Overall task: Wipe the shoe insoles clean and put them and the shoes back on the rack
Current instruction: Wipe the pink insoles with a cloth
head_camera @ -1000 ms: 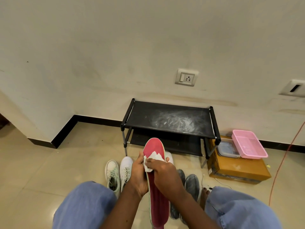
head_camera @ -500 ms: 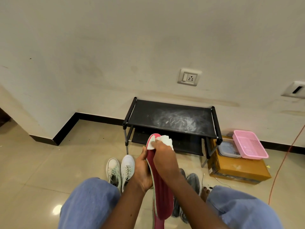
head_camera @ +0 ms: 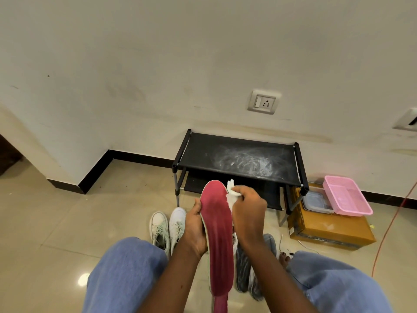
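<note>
The glossy beige tiled floor (head_camera: 67, 222) carries a black two-shelf rack (head_camera: 203, 152) against the wall, its top shelf smeared with white dust. In front of the rack's left legs a pair of white sneakers (head_camera: 168, 227) lies side by side, with a pair of grey shoes (head_camera: 243, 267) further right. A cardboard box (head_camera: 327, 231) sits just beside the rack's right legs. An orange cable (head_camera: 392, 224) trails near the floor's right edge.

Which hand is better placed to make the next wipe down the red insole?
Right. The right hand pinches the white tissue beside the red insole's toe end; the left hand grips the insole's edge, steadying it.
</note>
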A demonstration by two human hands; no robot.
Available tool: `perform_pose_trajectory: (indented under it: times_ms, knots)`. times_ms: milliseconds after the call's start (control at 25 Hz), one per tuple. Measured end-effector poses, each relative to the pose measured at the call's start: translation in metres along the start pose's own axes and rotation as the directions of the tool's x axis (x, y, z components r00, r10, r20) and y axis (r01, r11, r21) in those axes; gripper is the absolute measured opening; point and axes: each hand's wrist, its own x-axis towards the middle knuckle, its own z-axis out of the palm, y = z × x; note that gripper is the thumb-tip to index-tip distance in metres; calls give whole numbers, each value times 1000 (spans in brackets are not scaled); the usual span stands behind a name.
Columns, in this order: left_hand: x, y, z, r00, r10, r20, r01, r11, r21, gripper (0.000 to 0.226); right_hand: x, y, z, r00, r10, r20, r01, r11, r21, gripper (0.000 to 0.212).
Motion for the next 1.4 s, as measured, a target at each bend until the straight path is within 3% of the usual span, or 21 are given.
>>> perform_pose_trajectory:
  times_ms: [80, 200, 320, 400, 640, 840, 920, 1200, 1400]
  knots:
    - [1, -1, 1, 1000, -5, 5, 5, 1000, 1, 62, -2, -2, 14, 985, -138, 102, 149, 983, -110, 35]
    - [2, -4, 0, 1000, 1, 13, -1, 1000, -32, 57, -14, -4, 31, 878, -88, 471, 239, 932, -271, 40]
    - [7, -2, -8, 998, 67, -1, -67, 994, -87, 50, -25, -2, 30, 804, -108, 585, 276, 939, -205, 44]
    - [8, 0, -9, 999, 45, 15, -43, 994, -103, 59, -28, 2, 25, 782, -165, 601, 321, 933, -160, 44]
    - [7, 0, -1, 1000, 10, 28, -7, 993, -119, 64, -8, 5, 23, 734, -201, 649, 500, 806, -316, 46]
    - [7, -4, 1, 996, -33, 88, 30, 999, 32, 65, 12, 11, 29, 854, -136, 502, 352, 862, -365, 51]
    - [7, -3, 1, 993, -41, 112, 38, 999, 23, 68, 15, 8, 30, 860, -110, 499, 304, 894, -327, 55]
    - [9, 0, -2, 999, 24, 32, -22, 997, -80, 74, -4, 8, 29, 766, -259, 589, 429, 887, -169, 45]
    - [4, -1, 7, 997, 73, 11, -71, 992, -102, 71, -3, 3, 21, 721, -259, 643, 527, 807, -265, 48]
